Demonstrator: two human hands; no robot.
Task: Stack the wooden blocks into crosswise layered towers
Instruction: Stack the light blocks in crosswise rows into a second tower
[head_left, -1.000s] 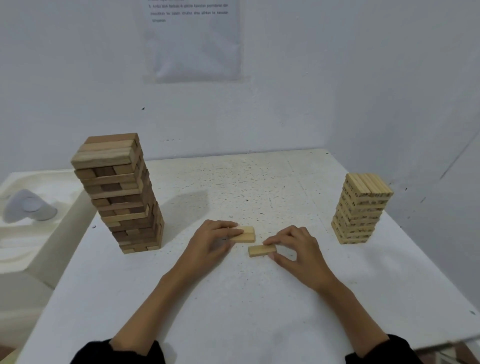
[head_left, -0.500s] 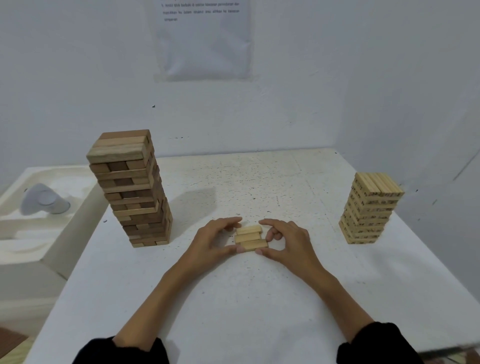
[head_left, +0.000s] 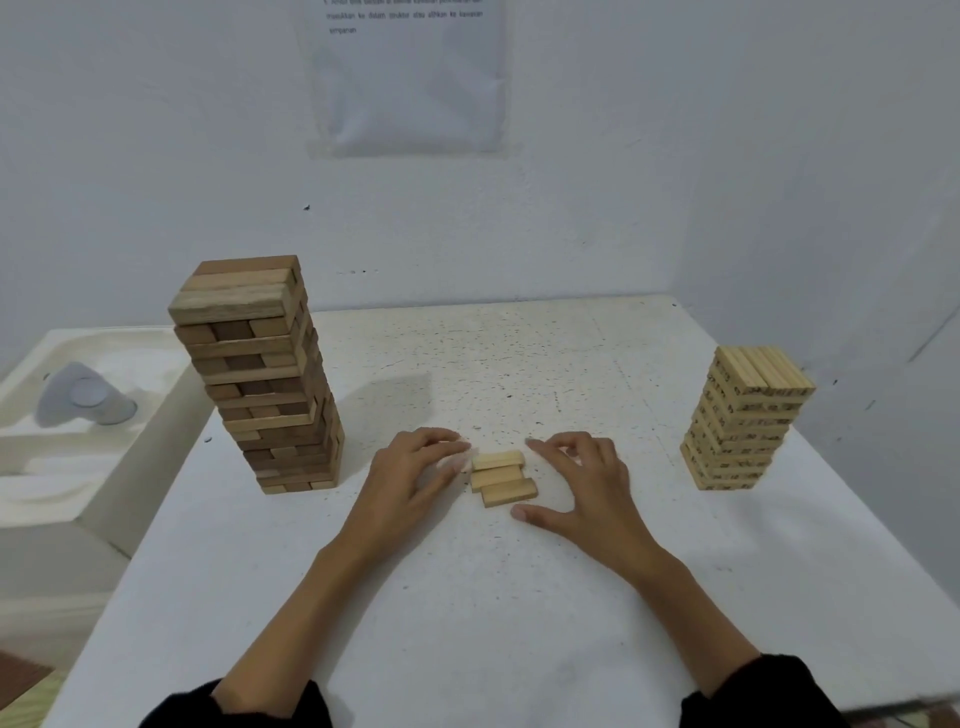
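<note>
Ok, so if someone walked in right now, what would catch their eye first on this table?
The tall tower of brown blocks at the left of the table stands out first, answered by a shorter pale tower at the right edge. Between them, three pale blocks lie side by side, with the left hand and right hand flanking them.

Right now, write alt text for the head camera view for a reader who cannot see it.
Three pale blocks lie side by side on a white table between a person's left hand and right hand, neither gripping them. A tall brown block tower stands to the left, a shorter pale tower to the right.
</note>
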